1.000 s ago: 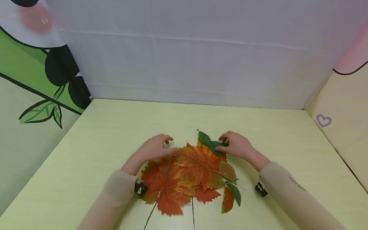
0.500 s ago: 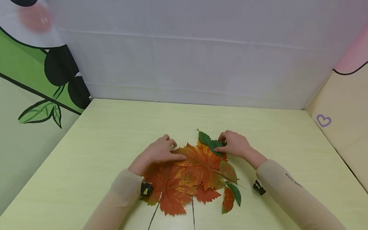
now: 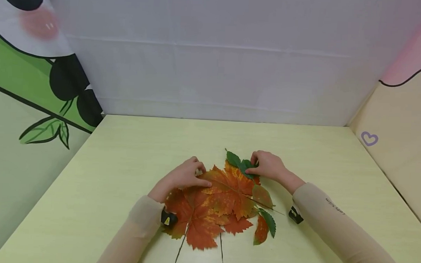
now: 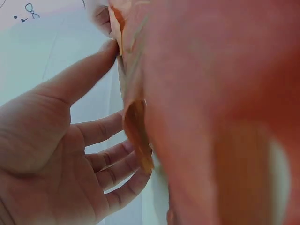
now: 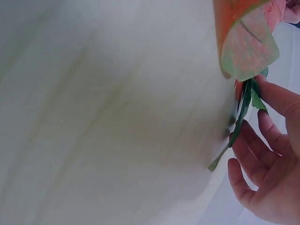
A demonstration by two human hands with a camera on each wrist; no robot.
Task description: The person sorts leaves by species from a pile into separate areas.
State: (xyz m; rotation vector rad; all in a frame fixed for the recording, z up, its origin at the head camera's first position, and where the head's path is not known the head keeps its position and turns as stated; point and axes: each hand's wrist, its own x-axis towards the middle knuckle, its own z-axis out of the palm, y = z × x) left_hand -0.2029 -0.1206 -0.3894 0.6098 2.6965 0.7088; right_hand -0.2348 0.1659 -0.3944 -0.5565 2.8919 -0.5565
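From where I sit, I see both forearms angled inward, in beige sleeves, backs of the hands upward. The left hand (image 3: pixel 186 174) lies low, its thumb straight across the edge of the upper orange leaf (image 3: pixel 231 188) and its other fingers loosely bent just beyond that edge. On my left wrist feed those fingers are spread and relaxed, and I read the hand as touching the leaf with its thumb, not gripping it. The right hand (image 3: pixel 270 166) is nearly closed, with the pair of green leaves (image 3: pixel 233 158) pinched between thumb and fingertips; my right wrist feed shows a leaf edge between them.

The upper orange leaf lies between the two hands, overlapping the lower orange leaf (image 3: pixel 201 233), which spreads below the left hand and partly under its wrist. A smaller red leaf (image 3: pixel 237 224) peeks out beneath them. Below the right hand, I have an oval leaf (image 3: pixel 262 195), then a reddish leaf (image 3: pixel 260 232) beside a small green leaf (image 3: pixel 269 222). Everything lies on the pale desk (image 3: pixel 144 144).
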